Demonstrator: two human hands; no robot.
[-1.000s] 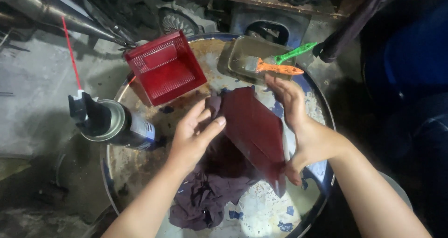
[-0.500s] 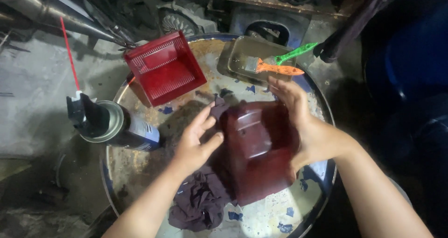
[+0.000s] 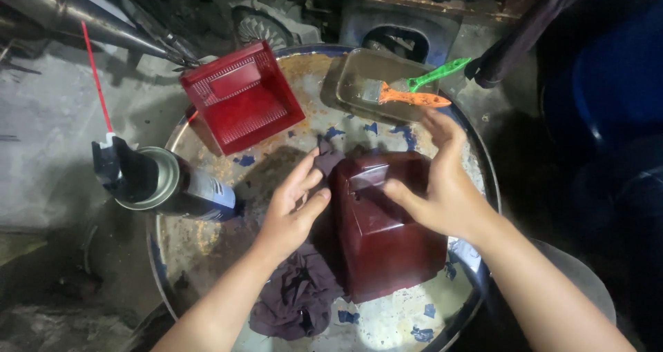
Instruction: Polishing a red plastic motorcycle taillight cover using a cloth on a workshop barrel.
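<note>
A dark red glossy plastic cover (image 3: 390,238) lies flat on a rusty round drum top (image 3: 207,238). My right hand (image 3: 442,186) rests on its upper right edge, thumb on its top face, fingers spread. My left hand (image 3: 293,210) touches the cover's left side with open fingers, over a dark purple rag (image 3: 297,293) that lies beneath and beside the cover.
A red slotted plastic piece (image 3: 242,96) sits at the drum's back left. A spray can (image 3: 166,186) with a red straw lies at the left rim. A shallow tray (image 3: 376,83) at the back holds orange and green brushes (image 3: 414,93). Dark machinery surrounds the drum.
The dark red cover stood on edge between my hands a second ago. It has been laid down flat on the drum, and my hands now rest on its sides.
</note>
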